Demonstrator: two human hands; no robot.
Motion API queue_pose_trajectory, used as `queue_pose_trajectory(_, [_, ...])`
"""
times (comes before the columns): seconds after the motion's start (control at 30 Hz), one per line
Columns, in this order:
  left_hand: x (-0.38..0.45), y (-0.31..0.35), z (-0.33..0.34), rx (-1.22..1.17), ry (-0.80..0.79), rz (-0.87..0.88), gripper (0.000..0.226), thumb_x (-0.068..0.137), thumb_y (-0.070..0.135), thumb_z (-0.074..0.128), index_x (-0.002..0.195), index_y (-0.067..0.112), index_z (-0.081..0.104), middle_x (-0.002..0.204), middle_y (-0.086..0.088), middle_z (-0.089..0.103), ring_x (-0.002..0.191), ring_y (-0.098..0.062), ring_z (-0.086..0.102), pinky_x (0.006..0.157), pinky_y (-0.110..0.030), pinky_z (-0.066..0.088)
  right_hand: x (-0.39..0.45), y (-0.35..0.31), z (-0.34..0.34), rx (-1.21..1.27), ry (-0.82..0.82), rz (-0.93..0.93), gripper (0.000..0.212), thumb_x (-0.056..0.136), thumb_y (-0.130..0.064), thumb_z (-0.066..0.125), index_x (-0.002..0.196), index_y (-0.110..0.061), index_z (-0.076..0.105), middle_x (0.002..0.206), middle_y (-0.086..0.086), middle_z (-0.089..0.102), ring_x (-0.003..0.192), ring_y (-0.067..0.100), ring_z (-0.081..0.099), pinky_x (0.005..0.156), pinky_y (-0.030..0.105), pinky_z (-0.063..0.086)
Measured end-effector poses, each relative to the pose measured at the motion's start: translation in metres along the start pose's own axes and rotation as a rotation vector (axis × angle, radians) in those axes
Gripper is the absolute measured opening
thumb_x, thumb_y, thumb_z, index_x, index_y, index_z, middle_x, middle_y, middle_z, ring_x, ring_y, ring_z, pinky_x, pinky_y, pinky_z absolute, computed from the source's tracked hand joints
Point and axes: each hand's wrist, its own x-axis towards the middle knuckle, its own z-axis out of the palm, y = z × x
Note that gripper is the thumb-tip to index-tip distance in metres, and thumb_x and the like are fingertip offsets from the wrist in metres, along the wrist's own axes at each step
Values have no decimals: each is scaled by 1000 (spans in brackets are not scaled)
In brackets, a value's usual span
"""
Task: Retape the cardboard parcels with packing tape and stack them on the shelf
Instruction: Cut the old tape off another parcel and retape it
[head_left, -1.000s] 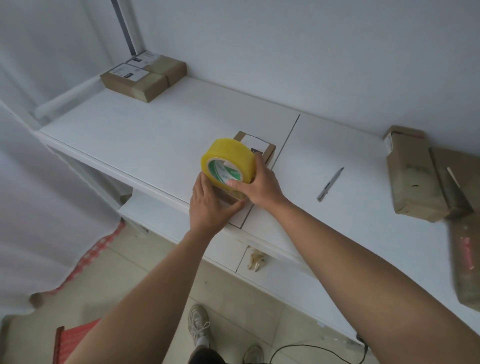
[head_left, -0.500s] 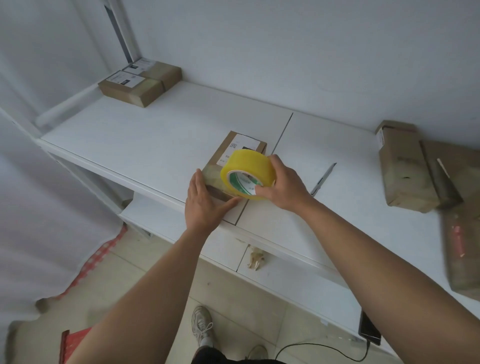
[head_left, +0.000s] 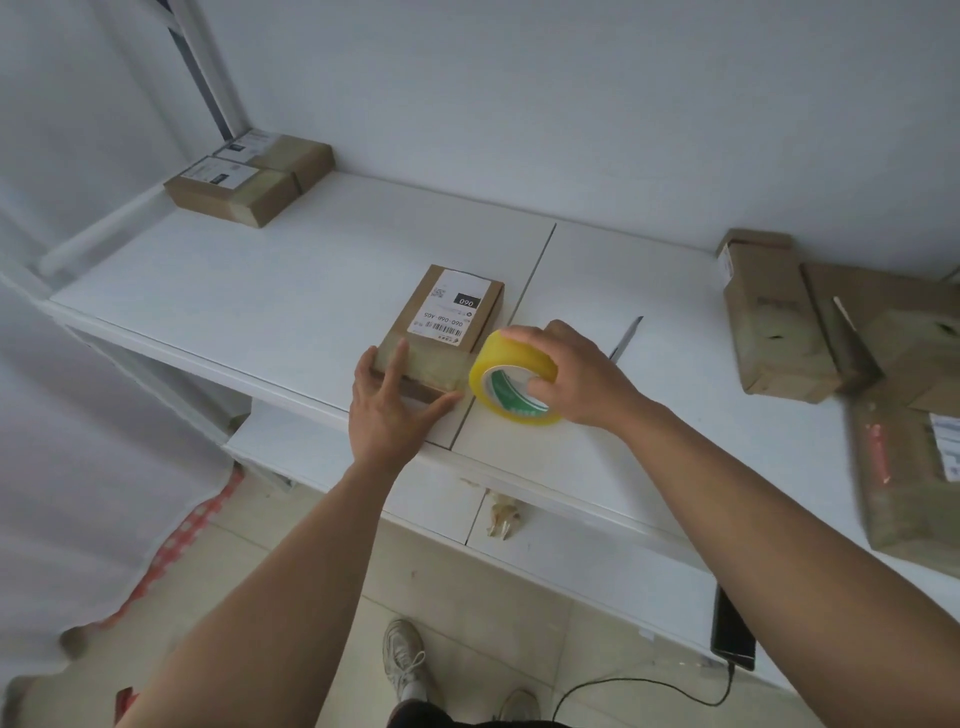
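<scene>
Lying flat, labelled brown parcel (head_left: 447, 325), glossy-taped.

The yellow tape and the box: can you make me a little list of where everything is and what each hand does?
tape roll: held by right hand, beside the parcel
parcel: flat on shelf, label up
left hand: flat fingers press the parcel's near end
knife: behind right hand
taped boxes: far left corner
other parcels: right side

Parcel (head_left: 441, 325): matt brown cardboard, white paper label, a glossy clear tape band across its near end. Tape roll (head_left: 511, 376): shiny yellow plastic film on a printed green-and-white core. Shelf (head_left: 291, 291): smooth matt white board.
</scene>
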Motion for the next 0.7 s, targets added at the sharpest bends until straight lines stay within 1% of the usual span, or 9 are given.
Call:
queue_pose_trajectory(0.1, [0, 0, 0, 11, 16, 25, 104, 58, 91, 49, 147, 41, 34, 157, -9, 21, 141, -34, 33, 102, -53, 48, 3, -3, -1, -44, -29, 1, 65, 90, -22, 58, 148, -42, 37, 105, -1, 40, 97, 21, 50, 84, 37, 47])
queue_pose_trajectory(0.23, [0, 0, 0, 18, 5, 20, 99, 60, 89, 53, 146, 45, 32, 158, -9, 20, 142, -34, 31, 103, -53, 47, 5, -3, 0, -70, -67, 7, 64, 91, -23, 58, 148, -42, 36, 106, -1, 41, 99, 22, 50, 83, 37, 47])
queue_pose_trajectory(0.47, [-1, 1, 0, 16, -4, 17, 105, 58, 93, 44, 149, 43, 31, 158, -9, 19, 143, -33, 30, 105, -52, 45, 10, -4, 2, -135, -84, 18, 62, 92, -27, 55, 148, -45, 34, 104, -4, 38, 96, 22, 51, 76, 34, 46])
queue_pose_trajectory(0.6, [-1, 2, -3, 41, -12, 8, 112, 58, 93, 44, 154, 38, 22, 159, -10, 19, 143, -34, 30, 105, -52, 45, 12, -7, 2, -186, -92, 10, 60, 94, -30, 55, 148, -46, 33, 104, -4, 38, 94, 21, 50, 71, 32, 42])
queue_pose_trajectory(0.63, [-2, 3, -3, 55, -23, 3, 113, 58, 94, 43, 154, 37, 22, 159, -11, 19, 143, -34, 30, 107, -53, 43, 12, -8, 2, -192, -92, 9, 60, 94, -30, 55, 148, -46, 33, 104, -4, 37, 94, 22, 51, 71, 31, 41])
queue_pose_trajectory(0.7, [-2, 4, -4, 116, -28, 6, 113, 60, 97, 41, 153, 34, 28, 159, -13, 20, 144, -35, 29, 112, -52, 36, 11, -9, 2, -198, -92, 4, 60, 95, -29, 55, 148, -45, 34, 103, -4, 37, 94, 23, 52, 70, 31, 40])
